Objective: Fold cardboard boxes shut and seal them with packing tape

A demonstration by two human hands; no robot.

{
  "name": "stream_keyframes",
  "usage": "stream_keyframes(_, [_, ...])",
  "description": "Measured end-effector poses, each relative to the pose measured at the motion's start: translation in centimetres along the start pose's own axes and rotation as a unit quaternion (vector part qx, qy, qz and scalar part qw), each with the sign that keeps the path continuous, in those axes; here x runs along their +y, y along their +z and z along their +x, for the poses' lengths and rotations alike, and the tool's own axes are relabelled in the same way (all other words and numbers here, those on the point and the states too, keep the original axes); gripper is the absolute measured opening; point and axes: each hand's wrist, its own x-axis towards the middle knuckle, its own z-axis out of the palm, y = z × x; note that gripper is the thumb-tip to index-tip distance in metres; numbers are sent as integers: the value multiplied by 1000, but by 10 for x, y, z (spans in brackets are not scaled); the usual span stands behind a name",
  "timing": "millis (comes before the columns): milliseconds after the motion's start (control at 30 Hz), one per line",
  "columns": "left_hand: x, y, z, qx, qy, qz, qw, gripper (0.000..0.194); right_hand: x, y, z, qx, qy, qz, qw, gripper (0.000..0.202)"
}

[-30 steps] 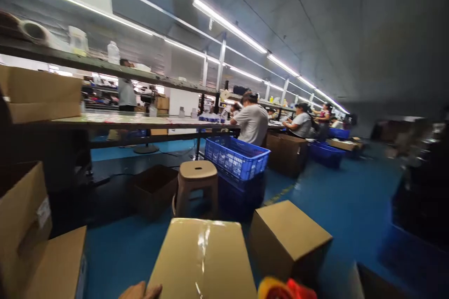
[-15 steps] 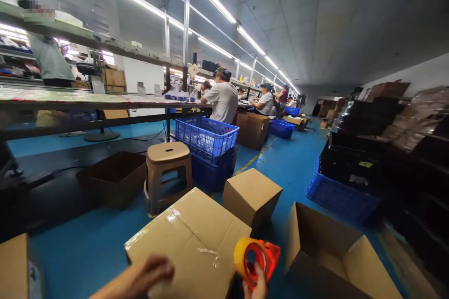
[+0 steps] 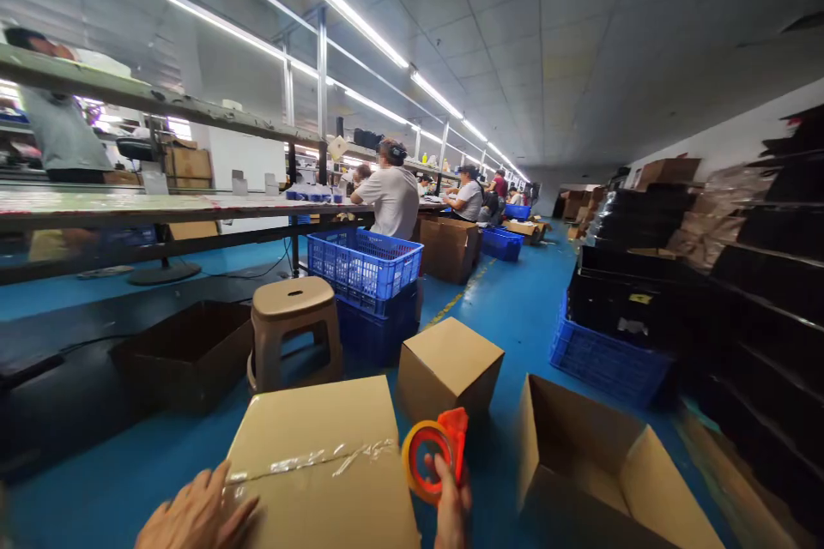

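A closed cardboard box [image 3: 322, 463] sits right in front of me, with a strip of clear tape running across its top. My left hand [image 3: 196, 515] lies flat on the box's near left corner, fingers spread. My right hand [image 3: 451, 506] grips an orange and red tape dispenser [image 3: 433, 450] holding a yellowish roll, just off the box's right edge. The bottom edge of the frame cuts off both wrists.
An open empty carton [image 3: 611, 472] stands to the right and a smaller closed box [image 3: 449, 364] ahead. A tan plastic stool [image 3: 293, 326], blue crates [image 3: 364, 274] and an open dark box [image 3: 186, 356] stand ahead. People sit at a long bench [image 3: 160, 206]. Dark stacked trays [image 3: 708, 274] line the right.
The view swung right and down. The box turned so its tape strip now runs crosswise. My left hand went flat on its corner; my right hand brought the dispenser up beside the box.
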Motion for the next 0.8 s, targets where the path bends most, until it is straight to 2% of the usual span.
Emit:
stream_keyframes(67, [8, 8, 7, 38, 9, -16, 999, 75, -19, -3, 2, 21, -27, -56, 998, 76])
stream_keyframes(133, [14, 20, 15, 35, 3, -65, 997, 71, -33, 6, -6, 30, -87, -149, 985, 82])
stream_keyframes(200, [14, 32, 20, 29, -2, -103, 994, 66, -35, 33, -29, 1, -167, -225, 960, 79])
stream_keyframes(267, [11, 41, 20, 28, 0, -112, 993, 64, -24, 73, -66, -72, -266, -254, 927, 64])
stream_keyframes(333, [6, 46, 18, 23, 8, -109, 994, 63, -9, 116, -106, -169, -375, -303, 860, 63])
stream_keyframes(367, [4, 46, 18, 18, 13, -106, 994, 63, -2, 133, -122, -182, -426, -324, 825, 70])
stream_keyframes(433, [3, 46, 17, 11, 16, -97, 995, 64, 3, 152, -135, -221, -469, -375, 768, 84])
stream_keyframes(467, [5, 45, 16, 8, 12, -90, 996, 64, 1, 152, -131, -227, -472, -404, 750, 87])
stream_keyframes(533, [9, 42, 16, 5, 0, -74, 997, 65, -12, 136, -99, -214, -454, -464, 730, 83])
stream_keyframes(633, [14, 39, 16, 4, -10, -58, 998, 64, -45, 87, -25, -143, -381, -535, 741, 59])
stream_keyframes(667, [14, 39, 17, 6, -8, -55, 998, 64, -56, 70, -3, -125, -353, -538, 755, 57])
stream_keyframes(733, [12, 40, 17, 12, -5, -47, 999, 63, -72, 40, 26, -90, -319, -482, 811, 62])
stream_keyframes(800, [14, 41, 18, 43, -9, -28, 999, 61, -78, 16, 32, -69, -288, -389, 872, 68])
